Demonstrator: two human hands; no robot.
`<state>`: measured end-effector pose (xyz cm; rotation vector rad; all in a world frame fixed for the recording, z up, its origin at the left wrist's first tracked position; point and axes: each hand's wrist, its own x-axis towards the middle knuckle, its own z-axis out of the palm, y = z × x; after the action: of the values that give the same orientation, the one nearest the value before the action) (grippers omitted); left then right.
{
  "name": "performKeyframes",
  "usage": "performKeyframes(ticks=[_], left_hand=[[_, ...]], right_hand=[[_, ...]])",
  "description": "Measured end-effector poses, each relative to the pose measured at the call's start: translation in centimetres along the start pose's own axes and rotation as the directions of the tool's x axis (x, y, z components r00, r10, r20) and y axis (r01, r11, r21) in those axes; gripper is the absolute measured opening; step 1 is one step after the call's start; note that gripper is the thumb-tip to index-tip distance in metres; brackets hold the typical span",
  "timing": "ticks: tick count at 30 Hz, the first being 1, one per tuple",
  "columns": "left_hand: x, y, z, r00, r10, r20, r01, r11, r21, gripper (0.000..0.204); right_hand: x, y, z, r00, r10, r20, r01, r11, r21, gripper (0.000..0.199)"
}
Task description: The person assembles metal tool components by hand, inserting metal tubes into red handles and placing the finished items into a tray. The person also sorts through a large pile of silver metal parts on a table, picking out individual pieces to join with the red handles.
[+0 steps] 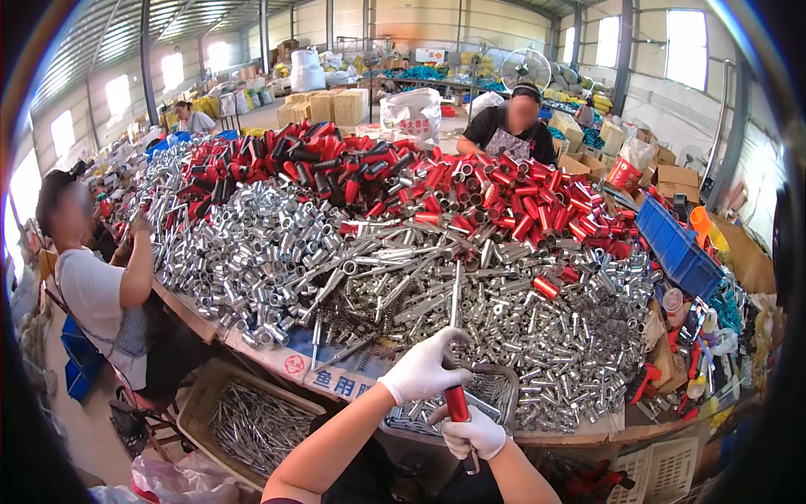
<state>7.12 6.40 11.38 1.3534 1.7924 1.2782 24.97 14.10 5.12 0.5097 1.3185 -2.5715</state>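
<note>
Parts-strewn table (269, 359), red-sleeved tool (457, 405) clasped in right fingers (458, 431), left fingers (453, 336) seemingly gripping above

Beyond the far edge of the desk (609, 427), pale walls (672, 122) rise to a ribbed roof (92, 34), broken by dark columns (147, 63). Bright windows (687, 49) line both sides (those at right glare almost white), daylight filling the hall. A large round fan (526, 70) stands past the far edge; pale floor (99, 437) shows off the left edge.

Red tube (457, 404) partly behind right fingers (461, 432)
</note>
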Motion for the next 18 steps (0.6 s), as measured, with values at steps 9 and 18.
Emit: performKeyframes(ticks=[9, 18], left_hand=[[0.1, -1.0, 0.7, 0.999, 0.007, -0.053, 0.015, 0.917, 0.398, 0.029], [-0.8, 1.8, -0.9, 0.989, -0.138, -0.055, 0.146, 0.842, 0.519, 0.047]], right_hand=[[0.2, -0.4, 0.1, 0.999, 0.022, -0.028, -0.02, 0.998, 0.058, 0.026], [0.0, 0.1, 0.1, 0.993, -0.052, -0.102, 0.056, 0.998, 0.034, 0.023]])
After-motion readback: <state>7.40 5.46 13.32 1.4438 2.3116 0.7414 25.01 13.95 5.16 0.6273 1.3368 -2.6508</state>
